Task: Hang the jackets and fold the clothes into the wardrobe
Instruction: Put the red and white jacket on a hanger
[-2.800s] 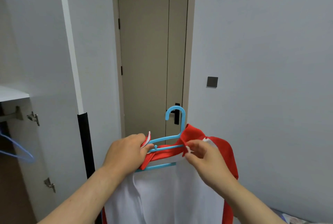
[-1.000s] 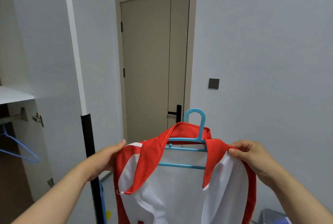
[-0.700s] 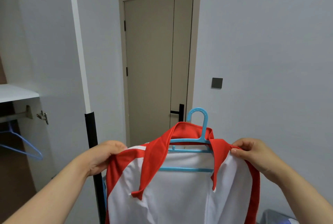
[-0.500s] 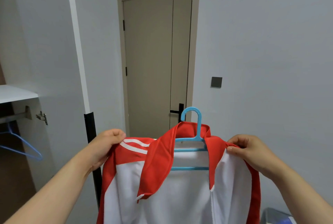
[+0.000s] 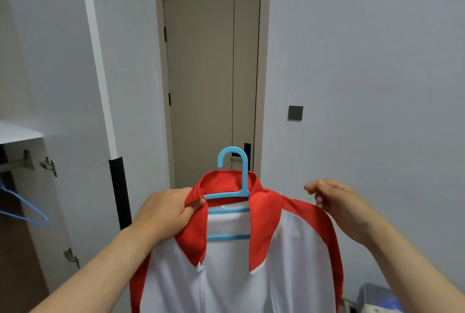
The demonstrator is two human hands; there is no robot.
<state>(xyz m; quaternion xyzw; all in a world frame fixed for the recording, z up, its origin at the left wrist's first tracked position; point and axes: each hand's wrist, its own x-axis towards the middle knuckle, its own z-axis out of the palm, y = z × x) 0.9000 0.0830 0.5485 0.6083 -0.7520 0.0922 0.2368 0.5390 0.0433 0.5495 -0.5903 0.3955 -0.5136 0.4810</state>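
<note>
Left hand point(image 5: 163, 212) fingers point(image 5: 195, 205) clutch the jacket point(image 5: 289, 249) collar beside the hanger point(image 5: 226, 195), right hand point(image 5: 337, 204) curls at the shoulder, hold unclear, wardrobe rail point(image 5: 15, 163) leftward.

Count: one red-and-white jacket point(image 5: 251, 282); two hangers, namely one light-blue plastic hanger point(image 5: 226, 195) at lower centre, inside the jacket, and one blue wire hanger point(image 5: 27, 205) at the left edge. Hands: two, left hand point(image 5: 163, 212) and right hand point(image 5: 339, 207). Fixtures: one door point(image 5: 201, 86) at centre, one dark wall switch point(image 5: 295, 113) right of centre, three metal hinges point(image 5: 49, 165) down the left side.
</note>
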